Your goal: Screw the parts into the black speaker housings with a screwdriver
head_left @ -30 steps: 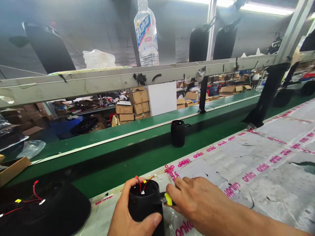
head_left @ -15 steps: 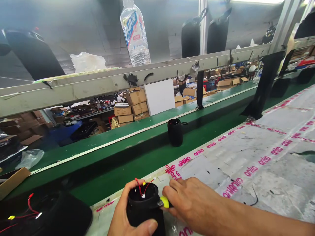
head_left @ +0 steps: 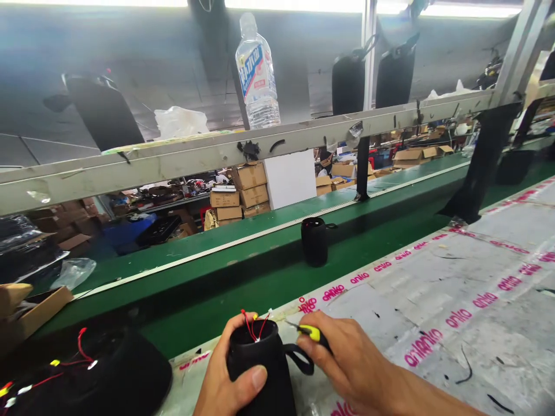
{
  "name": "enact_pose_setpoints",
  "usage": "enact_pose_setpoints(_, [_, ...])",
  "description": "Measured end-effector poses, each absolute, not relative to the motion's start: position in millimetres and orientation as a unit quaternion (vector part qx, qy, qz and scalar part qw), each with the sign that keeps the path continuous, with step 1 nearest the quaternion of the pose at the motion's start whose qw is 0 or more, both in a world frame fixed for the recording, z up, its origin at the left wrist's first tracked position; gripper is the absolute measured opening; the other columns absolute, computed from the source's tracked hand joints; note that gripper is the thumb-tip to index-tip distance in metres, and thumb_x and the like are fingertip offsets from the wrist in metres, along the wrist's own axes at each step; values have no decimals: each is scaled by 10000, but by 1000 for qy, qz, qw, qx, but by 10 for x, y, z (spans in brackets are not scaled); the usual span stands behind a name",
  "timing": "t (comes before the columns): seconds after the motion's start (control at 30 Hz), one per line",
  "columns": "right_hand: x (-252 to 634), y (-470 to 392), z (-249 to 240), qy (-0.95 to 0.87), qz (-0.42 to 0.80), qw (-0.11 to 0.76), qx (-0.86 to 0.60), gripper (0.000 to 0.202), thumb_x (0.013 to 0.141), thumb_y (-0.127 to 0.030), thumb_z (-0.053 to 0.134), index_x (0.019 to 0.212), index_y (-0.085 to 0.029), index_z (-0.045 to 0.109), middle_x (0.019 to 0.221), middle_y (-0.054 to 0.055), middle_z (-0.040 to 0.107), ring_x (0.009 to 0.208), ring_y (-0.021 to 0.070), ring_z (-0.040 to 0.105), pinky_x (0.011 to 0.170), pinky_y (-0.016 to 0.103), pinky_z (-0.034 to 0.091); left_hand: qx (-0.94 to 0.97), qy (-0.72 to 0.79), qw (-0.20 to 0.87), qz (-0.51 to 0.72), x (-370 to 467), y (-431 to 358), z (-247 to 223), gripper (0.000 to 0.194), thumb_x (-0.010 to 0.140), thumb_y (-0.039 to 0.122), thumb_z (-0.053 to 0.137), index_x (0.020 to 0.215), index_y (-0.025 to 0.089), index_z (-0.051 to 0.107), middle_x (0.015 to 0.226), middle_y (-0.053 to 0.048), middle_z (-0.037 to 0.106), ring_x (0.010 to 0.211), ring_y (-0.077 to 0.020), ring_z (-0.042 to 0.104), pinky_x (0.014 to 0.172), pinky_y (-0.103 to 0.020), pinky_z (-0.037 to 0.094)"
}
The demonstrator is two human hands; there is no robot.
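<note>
My left hand (head_left: 236,370) is wrapped round a black fabric-covered speaker housing (head_left: 271,378), which stands upright with its open end up. Thin red wires (head_left: 250,329) with small white and yellow connectors stick out of that opening. A black strap loop (head_left: 301,357) hangs from the housing's right side. In my right hand (head_left: 347,352) is a yellow and black utility knife (head_left: 311,333), its narrow blade pointing left, just apart from the housing's rim. The lower part of the housing runs out of the frame.
More black housings (head_left: 125,370) with red wires lie at lower left. Another speaker housing (head_left: 315,242) stands on the green conveyor belt (head_left: 208,306). Above runs a metal shelf rail (head_left: 182,156) bearing a plastic bottle (head_left: 260,81). Tape-covered worktop (head_left: 390,312) with black scraps extends right.
My right hand has drawn the knife up and away from the housing's rim, and the strap loop now shows. My left hand keeps its hold. The whole view has shifted slightly.
</note>
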State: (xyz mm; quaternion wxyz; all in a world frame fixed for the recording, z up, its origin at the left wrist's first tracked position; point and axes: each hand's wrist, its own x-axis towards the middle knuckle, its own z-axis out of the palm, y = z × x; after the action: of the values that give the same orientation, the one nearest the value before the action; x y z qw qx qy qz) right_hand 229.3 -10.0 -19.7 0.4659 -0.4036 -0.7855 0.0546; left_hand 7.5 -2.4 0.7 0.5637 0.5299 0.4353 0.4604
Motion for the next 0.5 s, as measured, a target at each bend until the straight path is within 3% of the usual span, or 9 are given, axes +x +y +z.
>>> enact_pose_setpoints(0.3, [2314,-299,-328,-785,12,488,-381,177,1073,-368,421,1124,-258,550,890,18,731,735,182,722,676,285,557,510,449,563,471,116,-62,31,799,683,609,796,1319,242,479,1037,-60,757,838,-243,699,809,-343,538])
enact_pose_setpoints(0.4, [2238,-300,-459,-776,23,475,-415,227,1049,-409,454,1190,-257,547,991,53,752,802,225,744,687,317,584,484,493,555,464,116,-45,33,660,816,660,664,1316,260,503,1204,-79,731,1103,-310,683,929,-387,507])
enact_pose_setpoints(0.5, [2137,-282,-601,-762,85,449,-458,238,1000,-413,512,1175,-259,562,921,31,755,743,237,743,643,333,586,488,530,507,473,142,-34,18,637,853,711,596,1306,268,542,1368,-70,659,1333,-323,551,1062,-393,436])
